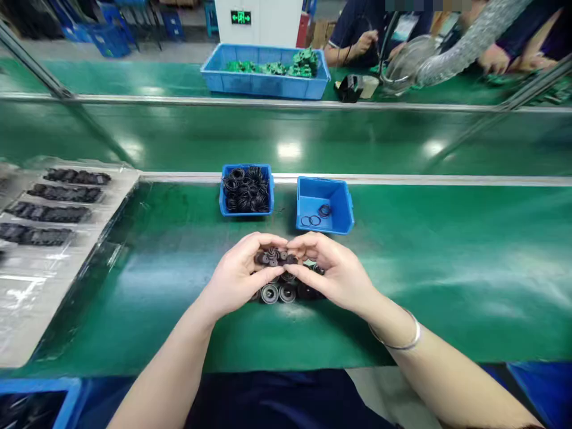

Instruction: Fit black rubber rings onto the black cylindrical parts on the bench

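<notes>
My left hand [236, 275] and my right hand [336, 271] meet at the middle of the green bench. Both are curled around a small dark round part [273, 258], held between their fingertips. Under the hands lies a heap of similar dark round parts [280, 292] on the mat. Behind them stands a small blue bin full of black rubber rings [246, 189]. To its right is a second blue bin [325, 204] with only a few rings at its bottom.
A clear plastic tray with rows of black parts [53, 208] lies at the left. Behind a metal rail runs a green belt, with a large blue crate of green parts [264, 72] beyond it. Other people's hands work at the far right [491, 56]. A blue bin corner [36, 402] sits bottom left.
</notes>
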`<action>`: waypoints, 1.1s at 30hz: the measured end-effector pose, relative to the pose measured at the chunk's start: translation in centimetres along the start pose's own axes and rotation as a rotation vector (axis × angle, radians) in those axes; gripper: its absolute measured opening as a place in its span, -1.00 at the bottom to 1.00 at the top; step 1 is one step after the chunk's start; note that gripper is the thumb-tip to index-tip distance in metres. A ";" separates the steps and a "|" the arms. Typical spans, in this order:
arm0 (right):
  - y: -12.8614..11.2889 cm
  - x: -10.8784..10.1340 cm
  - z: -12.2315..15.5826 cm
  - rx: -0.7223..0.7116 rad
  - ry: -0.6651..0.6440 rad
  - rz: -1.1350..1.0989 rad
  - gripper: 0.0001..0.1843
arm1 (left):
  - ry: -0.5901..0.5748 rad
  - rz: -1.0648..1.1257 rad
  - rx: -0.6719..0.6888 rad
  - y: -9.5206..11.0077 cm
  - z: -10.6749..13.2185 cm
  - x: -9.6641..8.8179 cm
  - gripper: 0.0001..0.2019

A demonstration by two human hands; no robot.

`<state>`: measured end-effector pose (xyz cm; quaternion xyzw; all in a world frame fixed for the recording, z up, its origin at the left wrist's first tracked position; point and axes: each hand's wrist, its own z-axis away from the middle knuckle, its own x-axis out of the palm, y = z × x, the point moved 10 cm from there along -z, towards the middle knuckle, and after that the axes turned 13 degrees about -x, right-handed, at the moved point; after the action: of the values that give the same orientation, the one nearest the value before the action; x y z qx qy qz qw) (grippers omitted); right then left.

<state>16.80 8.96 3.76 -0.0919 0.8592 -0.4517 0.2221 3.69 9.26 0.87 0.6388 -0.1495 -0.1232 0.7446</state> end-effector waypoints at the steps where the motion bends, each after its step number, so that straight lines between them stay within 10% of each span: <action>1: -0.4 -0.6 -0.2 -0.026 0.039 0.004 -0.74 | 0.003 0.018 -0.002 0.1 0.0 0.0 -0.68; 13: -1.2 3.2 3.1 -0.055 -0.456 0.286 -0.70 | 0.210 0.006 -0.010 0.2 -0.4 -1.9 -0.75; 33: -2.0 3.6 2.8 -0.162 -0.557 0.489 -0.73 | 0.251 -0.009 -0.085 -0.7 -0.3 -2.4 -0.75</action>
<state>14.84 4.48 2.94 -0.0207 0.7953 -0.2738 0.5406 1.60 10.31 -0.03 0.6179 -0.0469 -0.0518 0.7831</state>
